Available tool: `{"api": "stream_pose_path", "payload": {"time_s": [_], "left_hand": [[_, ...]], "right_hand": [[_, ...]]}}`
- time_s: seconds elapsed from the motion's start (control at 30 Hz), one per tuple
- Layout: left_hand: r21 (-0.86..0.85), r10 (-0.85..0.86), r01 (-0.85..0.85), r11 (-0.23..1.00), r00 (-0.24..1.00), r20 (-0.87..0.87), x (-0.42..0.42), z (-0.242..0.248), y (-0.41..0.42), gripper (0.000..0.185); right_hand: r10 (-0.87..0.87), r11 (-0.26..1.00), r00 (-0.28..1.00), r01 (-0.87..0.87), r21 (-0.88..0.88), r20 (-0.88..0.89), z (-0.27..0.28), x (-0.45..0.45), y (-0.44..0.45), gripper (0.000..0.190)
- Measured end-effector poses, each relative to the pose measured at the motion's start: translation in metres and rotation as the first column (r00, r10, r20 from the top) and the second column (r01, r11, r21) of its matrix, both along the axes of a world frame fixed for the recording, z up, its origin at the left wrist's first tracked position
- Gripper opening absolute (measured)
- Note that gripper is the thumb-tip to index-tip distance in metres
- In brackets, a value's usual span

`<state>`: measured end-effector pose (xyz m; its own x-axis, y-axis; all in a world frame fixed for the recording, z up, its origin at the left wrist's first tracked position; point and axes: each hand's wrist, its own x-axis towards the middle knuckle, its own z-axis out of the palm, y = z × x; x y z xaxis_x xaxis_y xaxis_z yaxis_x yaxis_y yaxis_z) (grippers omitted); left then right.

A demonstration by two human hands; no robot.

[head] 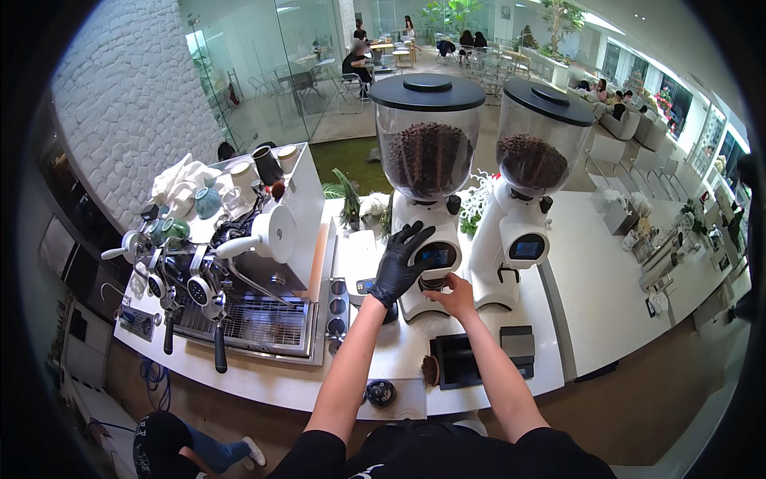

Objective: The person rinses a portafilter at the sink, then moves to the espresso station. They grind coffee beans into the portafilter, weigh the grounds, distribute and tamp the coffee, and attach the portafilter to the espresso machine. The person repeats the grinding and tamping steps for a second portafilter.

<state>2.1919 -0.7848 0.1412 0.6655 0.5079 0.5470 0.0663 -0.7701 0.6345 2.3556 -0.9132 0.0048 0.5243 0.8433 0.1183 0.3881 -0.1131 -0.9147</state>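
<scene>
My left hand (402,263), in a black glove, is spread over the front of a white coffee grinder (416,214). Its fingers lie across the rim and lit round display (435,254). Just below, my bare right hand (458,296) grips a small dosing cup (432,286) under the grinder's outlet. Fingers partly hide the cup, and its inside cannot be seen. Above stands a clear hopper (428,143) with dark coffee beans under a black lid. A second white grinder (491,251) is to the right, also with beans in its hopper.
An espresso machine (293,239) with portafilters (220,347) stands left, cups and cloths on top. A black knock box (458,359), a round brush (429,370) and a tamper (381,393) lie near the counter's front edge. Another person (173,446) is at lower left.
</scene>
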Motion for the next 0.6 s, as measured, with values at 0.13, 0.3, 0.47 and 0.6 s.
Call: {"api": "stream_pose_path", "payload": {"time_s": [0.13,0.3,0.47,0.6], "left_hand": [[-0.009,0.001,-0.001,1.000,1.000,0.010,0.001,-0.004,-0.001,0.074],[-0.017,0.012,-0.012,1.000,1.000,-0.008,0.001,-0.007,-0.001,0.074],[-0.038,0.003,-0.003,0.999,1.000,0.013,0.004,-0.009,-0.001,0.074],[-0.045,-0.007,0.009,0.999,0.999,0.040,0.007,-0.013,0.000,0.075]], "right_hand": [[-0.009,1.000,0.999,0.009,0.010,0.031,-0.005,0.002,0.001,0.068],[-0.004,1.000,1.000,0.004,-0.015,-0.004,-0.003,0.002,0.000,0.064],[-0.004,1.000,1.000,0.004,0.009,0.031,0.000,0.000,0.000,0.059],[-0.031,0.999,0.999,0.032,-0.043,0.033,-0.007,0.002,0.002,0.065]]}}
